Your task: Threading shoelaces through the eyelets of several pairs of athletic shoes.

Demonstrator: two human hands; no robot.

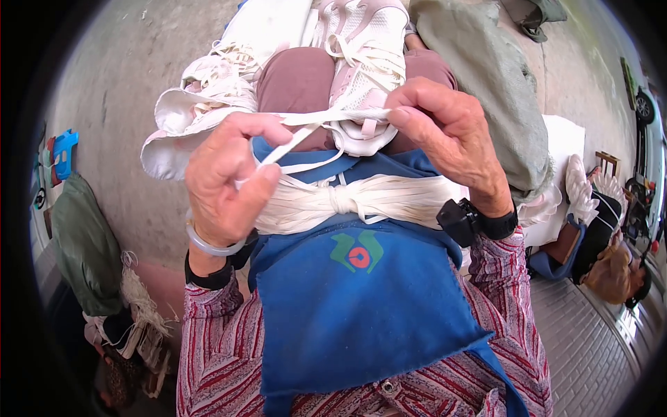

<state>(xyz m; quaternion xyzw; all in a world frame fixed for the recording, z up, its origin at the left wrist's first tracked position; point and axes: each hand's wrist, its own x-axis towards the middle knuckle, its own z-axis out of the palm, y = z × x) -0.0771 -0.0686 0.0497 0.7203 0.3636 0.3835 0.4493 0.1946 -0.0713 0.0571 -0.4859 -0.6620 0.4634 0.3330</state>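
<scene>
In the upper centre, the left hand point(226, 182) and right hand point(453, 135) each pinch white lace point(295, 142) over the pale shoe point(347, 89); likely mid-lacing, next calling for an even pull.

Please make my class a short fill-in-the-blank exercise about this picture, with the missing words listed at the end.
1. Counting the left hand and the right hand, the number of hands pinching white lace is ____.
2. The apron is mainly coloured ____.
3. The bundle of laces lying across the apron is gathered in tightly at its ____.
4. A pale bangle circles the person's ____ wrist.

Missing words: two; blue; middle; left.
</scene>
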